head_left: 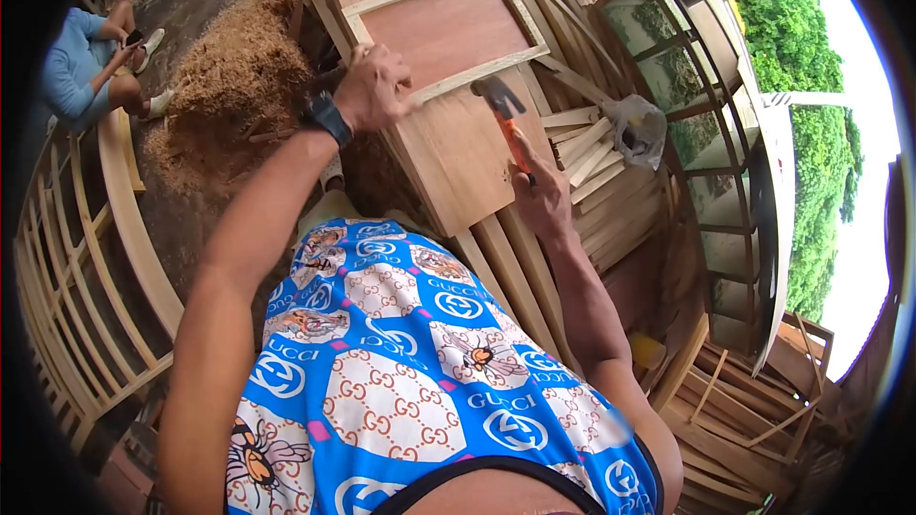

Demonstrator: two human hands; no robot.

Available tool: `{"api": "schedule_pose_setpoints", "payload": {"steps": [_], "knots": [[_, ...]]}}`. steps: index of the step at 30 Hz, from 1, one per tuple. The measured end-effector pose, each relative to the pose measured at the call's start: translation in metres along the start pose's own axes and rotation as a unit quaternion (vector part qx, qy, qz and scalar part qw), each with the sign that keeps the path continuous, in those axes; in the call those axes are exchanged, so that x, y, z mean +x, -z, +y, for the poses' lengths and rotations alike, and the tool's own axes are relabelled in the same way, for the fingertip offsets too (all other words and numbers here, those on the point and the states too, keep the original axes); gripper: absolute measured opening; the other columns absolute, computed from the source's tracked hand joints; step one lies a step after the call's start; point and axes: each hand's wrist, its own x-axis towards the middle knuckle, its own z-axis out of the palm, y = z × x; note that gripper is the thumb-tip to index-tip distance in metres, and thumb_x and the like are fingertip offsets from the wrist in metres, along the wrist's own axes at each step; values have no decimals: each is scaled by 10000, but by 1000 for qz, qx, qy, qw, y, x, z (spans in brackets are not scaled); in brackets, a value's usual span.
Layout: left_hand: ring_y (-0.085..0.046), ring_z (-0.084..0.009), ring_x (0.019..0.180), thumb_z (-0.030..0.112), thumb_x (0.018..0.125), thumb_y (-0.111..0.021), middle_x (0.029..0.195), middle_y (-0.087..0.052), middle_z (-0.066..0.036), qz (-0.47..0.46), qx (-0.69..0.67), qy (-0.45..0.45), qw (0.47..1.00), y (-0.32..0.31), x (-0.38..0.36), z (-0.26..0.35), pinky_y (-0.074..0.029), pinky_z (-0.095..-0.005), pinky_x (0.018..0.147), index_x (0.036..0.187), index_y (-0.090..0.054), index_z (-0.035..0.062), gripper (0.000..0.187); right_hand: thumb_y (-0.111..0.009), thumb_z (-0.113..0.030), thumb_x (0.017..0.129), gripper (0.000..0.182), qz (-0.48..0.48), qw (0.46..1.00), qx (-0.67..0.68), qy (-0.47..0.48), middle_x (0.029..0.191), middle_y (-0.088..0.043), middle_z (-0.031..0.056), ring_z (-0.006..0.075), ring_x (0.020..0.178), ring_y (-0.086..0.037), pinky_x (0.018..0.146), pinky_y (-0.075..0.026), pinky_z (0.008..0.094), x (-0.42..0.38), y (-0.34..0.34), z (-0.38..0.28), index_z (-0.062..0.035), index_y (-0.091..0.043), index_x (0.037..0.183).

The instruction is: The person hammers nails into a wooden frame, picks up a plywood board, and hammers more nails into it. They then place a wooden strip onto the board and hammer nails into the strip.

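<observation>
A framed wooden panel (pixel 444 30) with pale strips round a reddish board lies on a plywood sheet (pixel 458 167). My left hand (pixel 374 86), with a dark watch on its wrist, is at the panel's near left corner, its fingers curled together; what they hold is too small to make out. My right hand (pixel 542 193) is wrapped round the orange handle of a hammer (pixel 504 113). The hammer's dark head is over the plywood, just below the frame's near strip and to the right of my left hand.
Long timber boards (pixel 510 272) lie under the plywood. Wood shavings (pixel 239 57) are heaped at the left, near a seated person (pixel 86 67) in blue. A slatted wooden piece (pixel 86 257) stands at far left. To the right are a plastic bag (pixel 637 129) and a windowed frame (pixel 692 100).
</observation>
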Motion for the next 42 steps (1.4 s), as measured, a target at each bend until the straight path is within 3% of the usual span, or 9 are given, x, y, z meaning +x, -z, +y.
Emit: {"api": "schedule_pose_setpoints", "payload": {"steps": [2, 9, 17, 24, 25, 28, 32, 37, 42], "knots": [[-589, -281, 1021, 251, 734, -777, 879, -649, -58, 38, 25, 30, 999, -12, -11, 10, -374, -444, 1046, 751, -694, 99, 174, -559, -49, 895, 651, -11, 998, -12, 57, 840, -671, 173, 354, 749, -676, 726, -548, 447, 5, 2, -6, -220, -543, 1523], [-574, -275, 1039, 295, 735, -790, 910, -656, -48, 77, -39, 16, 996, -21, -21, 4, -332, -481, 1078, 744, -705, 102, 211, -603, -16, 895, 591, -58, 992, -18, 111, 839, -670, 185, 311, 706, -657, 694, -538, 402, 35, 13, -30, -146, -601, 1471], [-577, -241, 1079, 273, 736, -776, 951, -661, -31, 75, 12, 20, 997, -31, -19, 1, -315, -464, 1100, 783, -731, 106, 179, -565, -94, 919, 599, -94, 972, -160, 145, 768, -636, 128, 338, 646, -647, 617, -545, 482, 58, 7, 1, -267, -574, 1492], [-594, -252, 1028, 252, 741, -758, 906, -650, -40, 70, -4, 20, 997, -29, -18, 0, -338, -465, 1081, 770, -719, 96, 164, -583, -57, 916, 648, -78, 977, -98, 175, 773, -634, 163, 350, 652, -649, 630, -532, 479, 49, 13, -34, -272, -536, 1525], [-594, -252, 1028, 252, 741, -758, 906, -650, -40, 67, -6, 16, 998, -28, -18, 0, -338, -465, 1081, 770, -719, 96, 164, -582, -74, 920, 638, -129, 969, -153, 143, 782, -643, 165, 361, 662, -655, 638, -536, 487, 52, 12, -28, -272, -536, 1525], [-596, -255, 1010, 249, 735, -755, 894, -640, -45, 76, 11, 8, 997, -26, -12, 0, -342, -465, 1079, 756, -714, 92, 163, -592, -119, 922, 613, -92, 966, -221, 99, 779, -646, 129, 343, 634, -650, 596, -544, 492, 58, 5, -11, -277, -541, 1513], [-602, -255, 999, 231, 740, -728, 884, -635, -48, 75, 35, 17, 996, -29, -14, -2, -350, -462, 1076, 747, -701, 92, 142, -545, -51, 926, 616, -43, 985, -92, 139, 796, -649, 182, 371, 695, -665, 644, -535, 490, 51, 13, -27, -244, -550, 1512], [-605, -253, 990, 225, 738, -724, 887, -633, -48, 60, 27, 1, 998, -32, -16, 0, -357, -459, 1073, 744, -695, 94, 135, -572, -109, 925, 609, -102, 978, -149, 101, 762, -636, 154, 374, 664, -649, 603, -531, 498, 52, -13, 0, -287, -546, 1506], [-609, -256, 983, 230, 729, -743, 882, -632, -47, 86, 37, 1, 996, -34, -12, -1, -362, -455, 1066, 746, -698, 105, 134, -562, -95, 920, 632, -35, 987, -95, 128, 769, -628, 180, 380, 663, -642, 625, -524, 491, 53, 2, -33, -288, -533, 1521]]}}
